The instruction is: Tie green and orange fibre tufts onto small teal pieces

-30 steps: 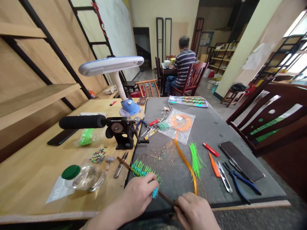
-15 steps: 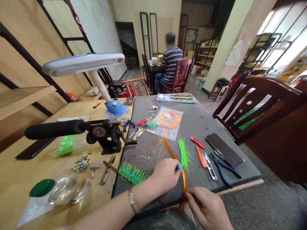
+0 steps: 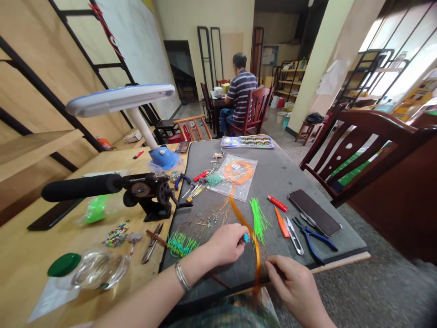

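Observation:
My left hand point(image 3: 227, 245) is closed over the dark mat, a small bright blue piece point(image 3: 246, 238) showing at its fingertips; its exact kind is not clear. Beside those fingers runs a long bundle of orange strands point(image 3: 241, 217), its lower end blurred at the mat's front edge. To the right of the bundle, my right hand point(image 3: 292, 281) has thumb and forefinger pinched together; anything between them is too fine to make out. Bright green strands point(image 3: 260, 221) lie just beyond both hands. Left of my left wrist rests a brown stick wrapped with green-and-blue tied strands point(image 3: 182, 243).
Rightward lie a red lighter point(image 3: 277, 203), orange-handled tool point(image 3: 282, 223), thread snips point(image 3: 295, 236), blue pliers point(image 3: 314, 240) and phone point(image 3: 314, 212). A clear bag point(image 3: 244, 191) holds an orange coil. A hand-cranked device point(image 3: 150, 196), lamp point(image 3: 164, 157) and green-lidded jar point(image 3: 64, 264) stand left.
My right fingertips have come slightly away from the orange strands and up. My left hand has shifted a little left with the blue piece. The whole view has turned slightly.

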A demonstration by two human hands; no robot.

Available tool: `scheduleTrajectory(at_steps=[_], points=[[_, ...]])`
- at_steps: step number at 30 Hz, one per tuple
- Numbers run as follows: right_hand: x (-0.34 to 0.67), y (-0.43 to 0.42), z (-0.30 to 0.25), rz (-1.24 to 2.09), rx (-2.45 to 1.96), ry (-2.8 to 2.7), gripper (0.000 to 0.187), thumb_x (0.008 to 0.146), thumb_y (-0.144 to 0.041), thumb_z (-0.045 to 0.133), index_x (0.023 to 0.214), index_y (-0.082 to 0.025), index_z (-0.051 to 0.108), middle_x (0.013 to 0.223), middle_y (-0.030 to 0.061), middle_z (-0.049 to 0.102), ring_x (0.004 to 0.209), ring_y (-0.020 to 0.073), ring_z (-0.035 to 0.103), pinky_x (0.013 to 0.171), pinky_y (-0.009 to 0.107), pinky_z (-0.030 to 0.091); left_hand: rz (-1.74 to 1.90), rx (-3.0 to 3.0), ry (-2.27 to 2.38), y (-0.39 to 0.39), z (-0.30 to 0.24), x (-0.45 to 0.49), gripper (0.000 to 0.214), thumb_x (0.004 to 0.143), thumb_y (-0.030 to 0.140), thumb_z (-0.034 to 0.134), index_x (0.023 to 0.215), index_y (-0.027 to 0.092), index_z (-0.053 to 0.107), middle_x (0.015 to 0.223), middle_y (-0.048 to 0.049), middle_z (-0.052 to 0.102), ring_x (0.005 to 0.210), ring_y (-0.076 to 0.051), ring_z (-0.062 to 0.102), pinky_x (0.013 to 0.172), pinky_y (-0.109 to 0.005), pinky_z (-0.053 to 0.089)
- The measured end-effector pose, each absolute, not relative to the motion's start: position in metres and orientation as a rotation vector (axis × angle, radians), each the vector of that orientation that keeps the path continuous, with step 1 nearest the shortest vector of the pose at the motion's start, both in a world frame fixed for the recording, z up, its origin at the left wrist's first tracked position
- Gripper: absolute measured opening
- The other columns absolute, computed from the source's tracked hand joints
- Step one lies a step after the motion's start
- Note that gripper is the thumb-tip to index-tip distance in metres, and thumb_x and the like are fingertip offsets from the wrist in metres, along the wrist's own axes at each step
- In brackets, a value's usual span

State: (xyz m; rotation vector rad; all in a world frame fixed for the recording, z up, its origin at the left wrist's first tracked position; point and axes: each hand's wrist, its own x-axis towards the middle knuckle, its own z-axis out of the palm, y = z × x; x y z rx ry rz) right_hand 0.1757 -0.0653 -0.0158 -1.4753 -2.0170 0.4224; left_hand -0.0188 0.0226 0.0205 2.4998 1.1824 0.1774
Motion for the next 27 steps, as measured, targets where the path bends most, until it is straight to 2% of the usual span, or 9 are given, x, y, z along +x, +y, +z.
scheduleTrajectory(at_steps=[7, 10, 19, 23, 27], points=[[0.177, -0.027, 0.001, 0.405, -1.705, -1.966, 0.023, 0.090, -0.034, 0.045, 0.087, -0.023, 0.065, 0.070, 0.0010, 0.071, 0.065, 0.0167, 0.066, 0.059, 0.023, 0.041, 0.081, 2.523, 1.151, 0.013, 0.023, -0.029, 0.007, 0.071, 0.016, 0.055, 0.072, 0.020, 0.061, 0.076, -0.0053, 0.067, 0.072, -0.022, 0.064, 0.059, -0.028, 0.042], [0.166, -0.002, 0.009, 0.367, -1.862, -2.039, 0.023, 0.089, -0.033, 0.045, 0.084, -0.024, 0.066, 0.070, 0.0009, 0.072, 0.065, 0.0173, 0.067, 0.055, 0.024, 0.038, 0.054, 2.522, 1.156, 0.005, 0.021, -0.035, 0.007, 0.069, 0.016, 0.057, 0.073, 0.020, 0.062, 0.078, -0.0069, 0.068, 0.072, -0.024, 0.065, 0.060, -0.029, 0.045], [0.138, 0.043, 0.011, 0.260, -2.173, -2.147, 0.023, 0.081, -0.030, 0.052, 0.080, -0.016, 0.069, 0.082, 0.0158, 0.074, 0.080, 0.0277, 0.069, 0.063, 0.031, 0.043, 0.042, 2.502, 1.014, -0.021, 0.027, -0.041, 0.009, 0.070, 0.019, 0.056, 0.073, 0.020, 0.065, 0.076, -0.0068, 0.067, 0.066, -0.021, 0.061, 0.059, -0.028, 0.046], [0.141, 0.046, 0.011, 0.345, -2.180, -2.122, 0.019, 0.076, -0.022, 0.053, 0.071, -0.015, 0.070, 0.079, 0.0166, 0.073, 0.078, 0.0287, 0.069, 0.061, 0.031, 0.043, 0.206, 2.333, 0.990, -0.028, 0.037, -0.043, 0.010, 0.071, 0.017, 0.056, 0.071, 0.020, 0.066, 0.072, -0.0030, 0.066, 0.065, -0.017, 0.059, 0.059, -0.024, 0.043], [0.146, 0.047, 0.009, 0.456, -2.124, -2.040, 0.017, 0.072, -0.020, 0.053, 0.064, -0.017, 0.068, 0.070, 0.0119, 0.072, 0.073, 0.0249, 0.067, 0.059, 0.028, 0.039, 0.486, 1.994, 1.064, -0.027, 0.042, -0.049, 0.016, 0.073, 0.014, 0.054, 0.077, 0.017, 0.070, 0.075, -0.0016, 0.069, 0.068, -0.014, 0.059, 0.064, -0.022, 0.043]])
